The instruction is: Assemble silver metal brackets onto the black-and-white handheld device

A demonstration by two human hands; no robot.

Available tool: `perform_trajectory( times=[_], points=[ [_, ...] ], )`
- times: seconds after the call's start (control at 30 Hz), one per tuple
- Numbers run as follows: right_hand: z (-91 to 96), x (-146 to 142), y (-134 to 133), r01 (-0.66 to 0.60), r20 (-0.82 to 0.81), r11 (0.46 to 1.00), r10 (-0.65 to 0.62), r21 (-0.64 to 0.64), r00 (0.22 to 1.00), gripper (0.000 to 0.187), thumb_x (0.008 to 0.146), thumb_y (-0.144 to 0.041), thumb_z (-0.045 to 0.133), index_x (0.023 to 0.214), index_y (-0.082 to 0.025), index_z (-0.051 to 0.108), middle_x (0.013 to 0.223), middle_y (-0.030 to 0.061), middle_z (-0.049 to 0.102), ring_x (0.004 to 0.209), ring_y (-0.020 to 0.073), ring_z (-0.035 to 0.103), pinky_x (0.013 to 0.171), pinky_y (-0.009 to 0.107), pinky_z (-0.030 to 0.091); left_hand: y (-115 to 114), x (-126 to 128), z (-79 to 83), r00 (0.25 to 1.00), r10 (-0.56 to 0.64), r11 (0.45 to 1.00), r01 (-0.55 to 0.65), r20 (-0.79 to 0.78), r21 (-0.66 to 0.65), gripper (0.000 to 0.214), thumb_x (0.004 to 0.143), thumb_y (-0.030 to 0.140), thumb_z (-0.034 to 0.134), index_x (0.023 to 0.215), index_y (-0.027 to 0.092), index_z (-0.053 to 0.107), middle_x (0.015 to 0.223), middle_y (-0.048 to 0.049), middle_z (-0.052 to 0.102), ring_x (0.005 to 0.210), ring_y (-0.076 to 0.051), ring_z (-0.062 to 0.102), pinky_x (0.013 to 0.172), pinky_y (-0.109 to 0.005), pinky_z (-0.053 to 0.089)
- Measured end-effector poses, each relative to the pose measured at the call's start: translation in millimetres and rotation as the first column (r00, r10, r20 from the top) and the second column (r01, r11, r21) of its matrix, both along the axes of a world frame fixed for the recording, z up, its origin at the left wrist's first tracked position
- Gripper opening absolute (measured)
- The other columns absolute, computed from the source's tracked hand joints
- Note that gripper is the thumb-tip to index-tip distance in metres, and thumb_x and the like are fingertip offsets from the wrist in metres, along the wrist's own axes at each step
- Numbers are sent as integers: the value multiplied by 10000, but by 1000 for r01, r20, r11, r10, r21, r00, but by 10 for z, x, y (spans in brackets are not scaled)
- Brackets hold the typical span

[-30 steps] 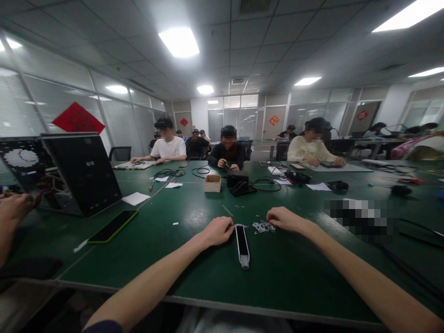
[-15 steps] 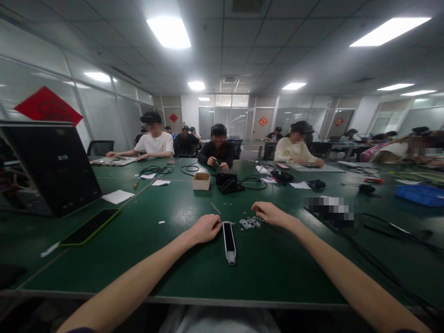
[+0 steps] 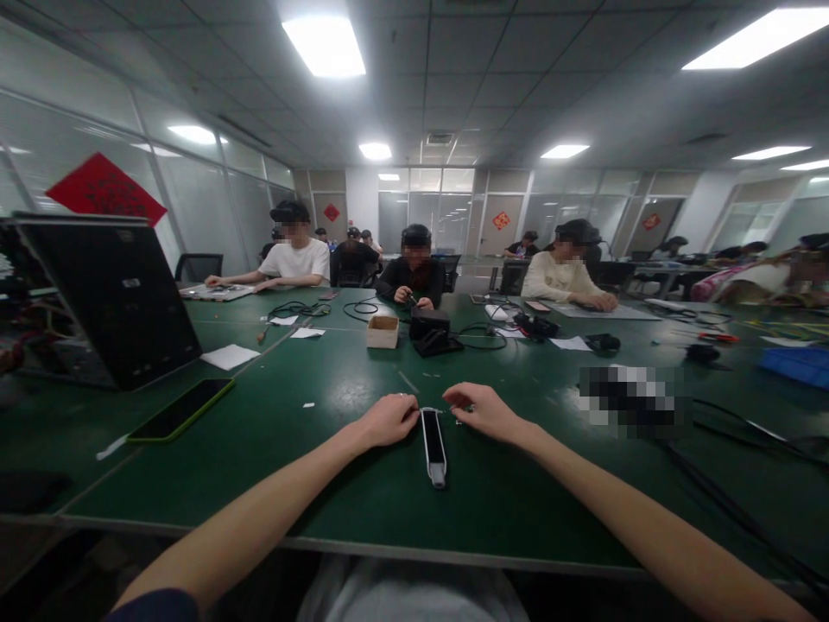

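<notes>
the left hand (image 3: 389,421), a ring (image 3: 400,396) on one finger, lies curled on a green bench (image 3: 363,488), just at the top end of a slim black bar (image 3: 433,449) with a white edge. the bar lies lengthwise, its far end toward the room, and the hand may touch it or stop just short, which is hard to tell. the right hand (image 3: 483,411) reaches in from the other side, fingers bent low over tiny metal parts (image 3: 465,413) beside the bar's top. neither hand is spread wide, and whether either has hold of anything cannot be told. parts this small favour slow fingertip work, close to the bench. farther off lie a phone (image 3: 180,410) and a laptop (image 3: 110,302) — across the bench, a co-worker (image 3: 414,278) sits behind looped cables (image 3: 483,337).
</notes>
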State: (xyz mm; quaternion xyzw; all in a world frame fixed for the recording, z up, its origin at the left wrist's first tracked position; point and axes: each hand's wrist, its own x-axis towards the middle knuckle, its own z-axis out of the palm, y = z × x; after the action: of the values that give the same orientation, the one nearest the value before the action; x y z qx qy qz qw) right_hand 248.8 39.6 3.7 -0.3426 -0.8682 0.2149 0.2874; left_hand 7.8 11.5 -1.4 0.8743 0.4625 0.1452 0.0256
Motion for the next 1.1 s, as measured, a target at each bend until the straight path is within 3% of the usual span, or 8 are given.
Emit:
perform_trajectory(
  times=[0.3,0.73,1.1],
  points=[
    [8,-132,-108,116,-29,993,-116,-9,993,193,804,-130,614,993,-166,626,984,55,668,858,170,658,809,348,575,-1,-4,2,1000,3,1000,-3,-19,-10,177,915,245,434,892,170,593,847,-58,655,780,-188,614,697,-279,444],
    [-14,-136,-143,58,-49,997,-60,-55,997,209,806,-100,577,998,-158,636,1019,58,665,887,169,664,835,335,572,-24,-2,34,1000,-2,1000,3,15,-27,173,915,247,440,867,172,588,842,-54,654,770,-183,614,675,-270,440],
    [-40,-116,-121,46,-43,997,-44,59,998,187,790,-132,605,969,-170,640,940,48,659,805,163,643,756,324,570,17,-9,-5,1000,-24,1000,24,4,4,166,916,233,436,854,172,578,818,-47,638,742,-177,602,662,-262,424]
  ],
)
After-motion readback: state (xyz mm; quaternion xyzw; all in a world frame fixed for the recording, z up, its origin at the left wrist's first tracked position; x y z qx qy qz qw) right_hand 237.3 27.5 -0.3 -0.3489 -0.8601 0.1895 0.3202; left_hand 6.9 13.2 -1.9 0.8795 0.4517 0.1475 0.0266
